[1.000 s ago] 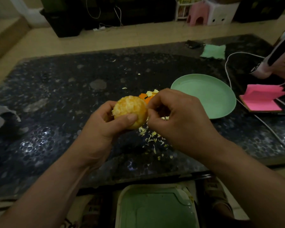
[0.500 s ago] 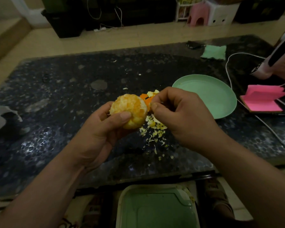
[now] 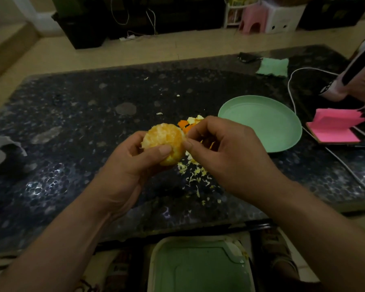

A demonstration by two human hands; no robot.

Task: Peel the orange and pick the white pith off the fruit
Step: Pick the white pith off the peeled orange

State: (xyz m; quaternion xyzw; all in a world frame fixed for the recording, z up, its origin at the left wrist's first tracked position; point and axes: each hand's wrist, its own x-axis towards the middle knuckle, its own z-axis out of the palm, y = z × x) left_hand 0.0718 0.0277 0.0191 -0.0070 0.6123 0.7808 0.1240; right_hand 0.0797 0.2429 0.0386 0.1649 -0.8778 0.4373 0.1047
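Note:
A peeled orange (image 3: 162, 140), with white pith patches on its flesh, is held above the dark table by my left hand (image 3: 133, 165), thumb across its front and fingers behind. My right hand (image 3: 226, 152) has thumb and forefinger pinched together at the orange's right edge, on a bit of pith. Under the hands lies a scatter of pith shreds (image 3: 194, 175). Orange peel pieces (image 3: 188, 125) lie just behind my right fingers.
A green plate (image 3: 261, 123) sits right of the hands. Further right are a pink sticky-note pad (image 3: 335, 129), a white cable (image 3: 291, 89) and a pink-white appliance (image 3: 354, 81). A green cloth (image 3: 274, 67) lies at the back. A green-lidded bin (image 3: 198, 266) stands below the table's front edge.
My right hand pulled away from the orange, then came back to pinch at its right edge. The left hand turned the fruit slightly and raised it a little.

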